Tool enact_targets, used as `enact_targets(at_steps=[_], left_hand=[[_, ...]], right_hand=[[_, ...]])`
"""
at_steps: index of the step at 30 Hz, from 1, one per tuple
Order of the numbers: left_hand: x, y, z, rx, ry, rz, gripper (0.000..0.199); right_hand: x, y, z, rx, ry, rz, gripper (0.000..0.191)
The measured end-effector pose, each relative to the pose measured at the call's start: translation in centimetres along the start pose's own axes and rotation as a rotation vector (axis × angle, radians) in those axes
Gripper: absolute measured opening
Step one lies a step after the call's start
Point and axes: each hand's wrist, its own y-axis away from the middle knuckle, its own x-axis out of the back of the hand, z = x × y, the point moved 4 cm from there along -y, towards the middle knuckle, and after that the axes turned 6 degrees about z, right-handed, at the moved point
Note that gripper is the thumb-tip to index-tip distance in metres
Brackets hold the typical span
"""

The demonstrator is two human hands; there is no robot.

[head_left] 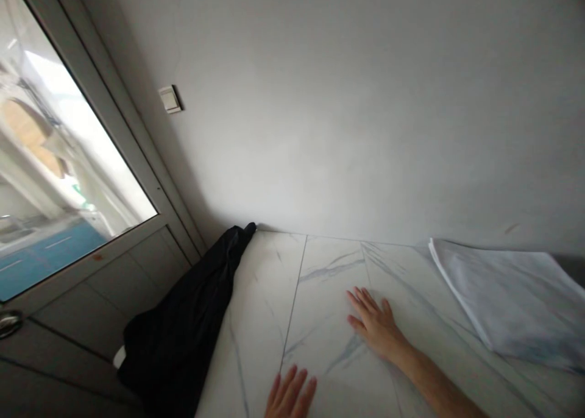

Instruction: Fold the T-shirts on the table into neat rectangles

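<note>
Head view: I am resting my right hand (pixel 377 328) flat on a marble-patterned countertop (pixel 292 296), its fingers (pixel 361 299) spreading apart and pinching nothing. My left hand (pixel 290 395) is showing only at the bottom edge of the view, nearer me, with its fingers (pixel 292 386) also parted and empty; I cannot tell whether they are touching the stone. A folded white cloth (pixel 512 299) is lying to the right and far side, its long folded edge slanting from far to near, and my right hand is the nearer one, though not touching it. A black fabric bundle (pixel 183 326) is stretching along the counter's left edge, closer to my left hand. Beyond are a grey wall (pixel 347 113), a light switch (pixel 170 99) and a glazed door (pixel 59 162).
</note>
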Motion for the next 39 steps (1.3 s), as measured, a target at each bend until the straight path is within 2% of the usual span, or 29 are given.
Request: enact_targets(at_steps=[2, 4, 6, 8, 10, 12, 14, 17, 19, 21, 24, 26, 27, 30, 34, 37, 39], left_hand=[[6.2, 2.2, -2.8, 0.051, -0.109, 0.145, 0.061], [11.8, 3.7, -5.3, 0.208, -0.247, 0.317, 0.056], [15.8, 4.4, -7.1, 0.389, -0.375, 0.424, 0.054], [17.9, 4.2, -8.1, 0.514, -0.482, 0.447, 0.057], [19.0, 3.4, -8.4, 0.566, -0.572, 0.423, 0.055], [19.8, 2.1, -8.2, 0.574, -0.627, 0.368, 0.04], [20.5, 0.9, -7.7, 0.565, -0.627, 0.308, 0.037], [20.6, -0.4, -6.2, 0.53, -0.55, 0.268, 0.038], [19.3, -1.1, -4.8, 0.474, -0.482, 0.214, 0.036], [17.0, -1.8, -3.2, 0.394, -0.416, 0.112, 0.038], [13.6, -2.5, -1.6, 0.297, -0.303, -0.085, 0.037], [12.7, -2.7, -1.5, 0.277, -0.209, -0.183, 0.033], [12.8, -2.7, -1.8, 0.273, -0.16, -0.2, 0.033], [15.3, -2.6, -3.9, 0.264, -0.061, -0.11, 0.036], [20.8, -4.0, -9.4, 0.277, -0.017, 0.111, 0.027], [24.9, -8.0, -14.9, 0.248, -0.082, 0.237, 0.022], [27.5, -12.2, -18.9, 0.22, -0.19, 0.282, 0.024]], right_hand=[[-0.4, -0.3, -2.4, -0.007, 0.018, 0.04, 0.055], [-0.3, -0.4, -3.1, -0.022, 0.02, 0.106, 0.054], [0.0, -0.4, -2.7, -0.024, 0.002, 0.146, 0.053], [0.0, -0.3, -2.2, -0.017, -0.019, 0.159, 0.051], [-0.1, -0.3, -1.8, -0.019, -0.03, 0.176, 0.049], [-0.2, -0.2, -1.5, -0.023, -0.041, 0.194, 0.046], [-0.2, -0.4, -1.5, -0.027, -0.066, 0.221, 0.045], [0.1, -1.3, -3.1, -0.036, -0.166, 0.292, 0.045], [0.3, -2.8, -6.0, -0.029, -0.271, 0.321, 0.047], [0.1, -5.2, -10.3, 0.002, -0.381, 0.293, 0.047], [-0.9, -10.5, -17.6, 0.052, -0.492, 0.16, 0.045], [-1.8, -14.5, -21.7, 0.049, -0.496, 0.065, 0.045], [-2.2, -16.5, -23.3, 0.043, -0.48, 0.026, 0.044], [-3.0, -22.3, -26.7, 0.02, -0.383, -0.024, 0.043], [-3.8, -28.4, -30.0, 0.061, -0.237, -0.025, 0.036], [-5.0, -31.7, -31.9, 0.141, -0.143, -0.03, 0.042], [-6.3, -33.3, -32.3, 0.13, -0.06, -0.105, 0.065]])
